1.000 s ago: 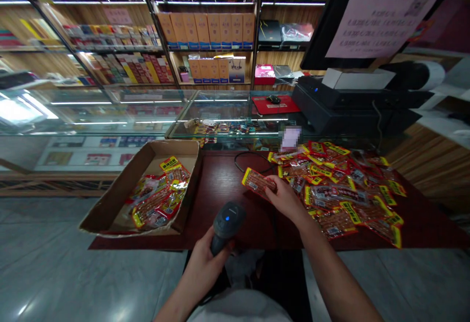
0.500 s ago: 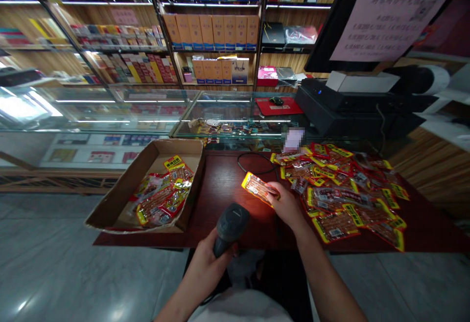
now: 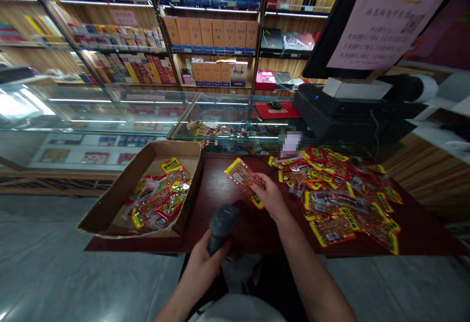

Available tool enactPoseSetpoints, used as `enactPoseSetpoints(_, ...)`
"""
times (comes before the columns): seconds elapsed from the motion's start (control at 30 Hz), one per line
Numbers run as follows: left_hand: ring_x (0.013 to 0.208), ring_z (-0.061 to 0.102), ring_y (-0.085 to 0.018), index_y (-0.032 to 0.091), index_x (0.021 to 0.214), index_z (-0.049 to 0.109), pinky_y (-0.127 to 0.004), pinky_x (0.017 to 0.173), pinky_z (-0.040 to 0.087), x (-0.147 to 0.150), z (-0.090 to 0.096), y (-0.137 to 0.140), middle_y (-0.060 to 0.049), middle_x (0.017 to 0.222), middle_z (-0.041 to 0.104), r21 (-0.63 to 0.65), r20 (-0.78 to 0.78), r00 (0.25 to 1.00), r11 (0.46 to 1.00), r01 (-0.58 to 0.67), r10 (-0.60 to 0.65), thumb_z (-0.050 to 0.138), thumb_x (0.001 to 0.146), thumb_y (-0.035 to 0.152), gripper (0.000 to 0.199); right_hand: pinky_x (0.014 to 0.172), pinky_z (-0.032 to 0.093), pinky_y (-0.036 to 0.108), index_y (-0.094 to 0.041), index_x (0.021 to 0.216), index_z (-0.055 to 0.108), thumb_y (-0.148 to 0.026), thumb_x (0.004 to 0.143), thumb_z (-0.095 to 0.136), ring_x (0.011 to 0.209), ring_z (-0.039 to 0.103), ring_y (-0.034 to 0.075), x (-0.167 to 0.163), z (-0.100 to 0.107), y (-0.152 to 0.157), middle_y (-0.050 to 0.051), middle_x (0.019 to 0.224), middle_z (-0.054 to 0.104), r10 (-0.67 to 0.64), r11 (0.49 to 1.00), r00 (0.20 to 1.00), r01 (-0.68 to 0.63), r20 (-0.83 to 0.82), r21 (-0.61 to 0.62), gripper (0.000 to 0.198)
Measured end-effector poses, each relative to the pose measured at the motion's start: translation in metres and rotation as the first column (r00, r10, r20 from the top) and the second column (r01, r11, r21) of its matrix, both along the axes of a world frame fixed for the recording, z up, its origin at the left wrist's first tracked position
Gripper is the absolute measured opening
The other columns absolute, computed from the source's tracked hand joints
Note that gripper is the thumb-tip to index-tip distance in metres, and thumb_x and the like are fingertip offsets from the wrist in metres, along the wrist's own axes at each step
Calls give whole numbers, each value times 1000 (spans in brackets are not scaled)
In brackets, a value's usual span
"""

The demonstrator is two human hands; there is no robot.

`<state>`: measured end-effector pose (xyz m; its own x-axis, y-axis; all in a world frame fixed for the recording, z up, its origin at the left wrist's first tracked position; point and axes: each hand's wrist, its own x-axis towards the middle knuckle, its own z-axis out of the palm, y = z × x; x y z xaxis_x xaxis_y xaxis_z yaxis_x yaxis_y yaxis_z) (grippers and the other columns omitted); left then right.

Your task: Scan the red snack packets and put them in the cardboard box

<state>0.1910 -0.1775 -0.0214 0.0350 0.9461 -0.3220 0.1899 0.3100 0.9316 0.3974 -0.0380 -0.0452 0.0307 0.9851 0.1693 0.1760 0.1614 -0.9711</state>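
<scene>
The left grip (image 3: 206,259) wraps the handle of a dark grey plastic scanner (image 3: 224,220); the right grip (image 3: 270,195) pinches a flat red-and-yellow plastic packet (image 3: 243,179) over the dark red wooden bench (image 3: 211,190). Similar packets (image 3: 336,198) lie right of that grip, a brown cardboard box (image 3: 110,205) left of both.

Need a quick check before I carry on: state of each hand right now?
Left hand: closed, holding the handheld scanner.
Right hand: closed, holding a snack packet.
</scene>
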Motion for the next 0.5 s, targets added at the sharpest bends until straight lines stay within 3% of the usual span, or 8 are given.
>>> enactPoseSetpoints(0.1,38,42,-11,17,100,62,-21,40,33,3,-3,2,10,49,49,-32,5,1000,999,-24,25,72,78,49,41,88,64,37,-26,124,65,-39,92,66,103,77,23,-63,28,20,5,118,79,173,985,983,-171,-69,41,34)
enactPoseSetpoints(0.17,39,43,-11,17,95,61,-21,40,34,5,-4,2,9,49,50,-25,-1,1000,1000,-19,19,72,78,48,36,96,61,39,-28,138,59,-42,94,69,115,74,24,-97,46,25,6,129,74,352,934,929,-340,-114,109,48)
enactPoseSetpoints(0.27,41,44,-11,18,89,62,-21,42,36,6,-4,0,9,49,50,6,-5,1000,1000,-15,15,72,79,45,30,113,50,43,-31,149,51,-42,93,72,136,60,24,-106,56,20,7,148,62,433,874,901,-418,-6,246,61)
enactPoseSetpoints(0.33,41,45,-11,18,88,63,-21,42,36,4,-6,-1,8,49,50,16,1,1000,1000,-7,7,73,80,44,29,117,46,40,-32,145,56,-34,97,67,136,59,22,-78,48,12,5,146,63,293,898,941,-332,170,289,50)
enactPoseSetpoints(0.4,41,45,-12,18,90,64,-21,42,36,2,-9,-1,8,49,50,15,4,1000,1000,6,-6,72,81,44,29,114,47,40,-29,134,65,-23,97,59,129,63,22,-29,30,2,6,138,68,30,940,924,-155,380,302,38)
enactPoseSetpoints(0.47,41,46,-12,18,91,64,-22,42,35,0,-12,0,8,48,49,10,1,1000,1000,20,-20,71,82,44,29,109,49,43,-28,126,70,-22,95,57,122,65,25,28,11,-11,7,130,72,-305,937,743,124,595,326,34)
enactPoseSetpoints(0.5,41,45,-12,18,91,64,-22,42,35,-1,-13,1,9,47,49,7,-2,1000,1000,26,-26,70,82,44,29,109,46,50,-25,123,71,-21,93,57,121,64,29,56,2,-18,11,127,72,-386,918,686,220,617,330,34)
